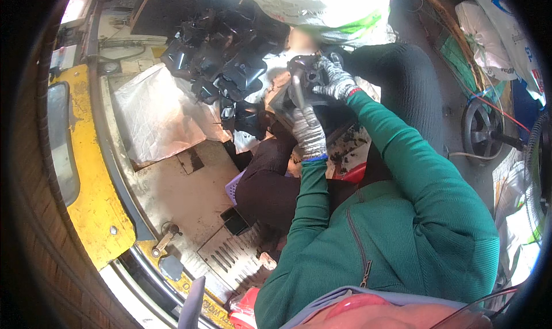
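Both my hands wear grey-white knit gloves and work close together above my lap. My left hand (309,135) is closed around the lower end of a slim grey bar-like tool (296,87), which points away from me; its exact kind I cannot make out. My right hand (334,79) has its fingers curled on a dark moulded part (306,66) with holes in it, at the far end of the tool. Just left of my hands lies a heap of glossy black moulded parts (236,70). Beneath them sits a dark block-like surface, partly hidden by my hands.
A crumpled white sheet (158,110) lies left of the heap. Yellow machine panel (95,174) stands at the far left. A large white sack (328,4) is at the back, and a dark handwheel (482,128) at the right. Below my left leg shows a purple basket edge (232,186).
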`<state>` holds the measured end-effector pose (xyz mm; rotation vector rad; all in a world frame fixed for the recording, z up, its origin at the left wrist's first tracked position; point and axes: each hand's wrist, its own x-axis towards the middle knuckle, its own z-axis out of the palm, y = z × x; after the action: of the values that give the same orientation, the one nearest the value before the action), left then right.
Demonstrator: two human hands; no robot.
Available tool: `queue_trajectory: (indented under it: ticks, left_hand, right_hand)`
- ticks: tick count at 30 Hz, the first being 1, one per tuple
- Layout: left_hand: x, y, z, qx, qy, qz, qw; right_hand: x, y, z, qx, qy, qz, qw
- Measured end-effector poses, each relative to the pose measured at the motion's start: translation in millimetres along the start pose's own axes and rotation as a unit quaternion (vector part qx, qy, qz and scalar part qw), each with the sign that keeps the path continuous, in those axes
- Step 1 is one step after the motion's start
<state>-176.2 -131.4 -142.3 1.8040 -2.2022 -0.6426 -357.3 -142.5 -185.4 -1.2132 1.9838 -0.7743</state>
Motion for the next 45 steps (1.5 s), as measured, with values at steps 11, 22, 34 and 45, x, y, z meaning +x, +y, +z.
queue_trajectory:
  ticks: [11,22,34,45]
  left_hand:
    - [7.2,7.8,-1.9,-0.141,0.036,-0.023,0.989]
    - [8.5,-11.6,-9.9,-0.022,0.074,0.114,0.99]
    - [7.0,-12.0,-8.6,-0.052,0.061,0.035,0.996]
    - [8.0,-6.4,-11.3,-0.172,0.045,0.005,0.984]
  right_hand:
    - [0.0,1.0,-4.9,-0.02,0.004,0.018,1.0]
    - [0.9,-6.1,2.1,-0.019,0.007,-0.006,1.0]
    - [0.2,-8.4,7.8,-0.034,-0.003,-0.018,0.999]
    - [-1.3,-10.2,3.8,0.025,0.013,0.014,1.0]
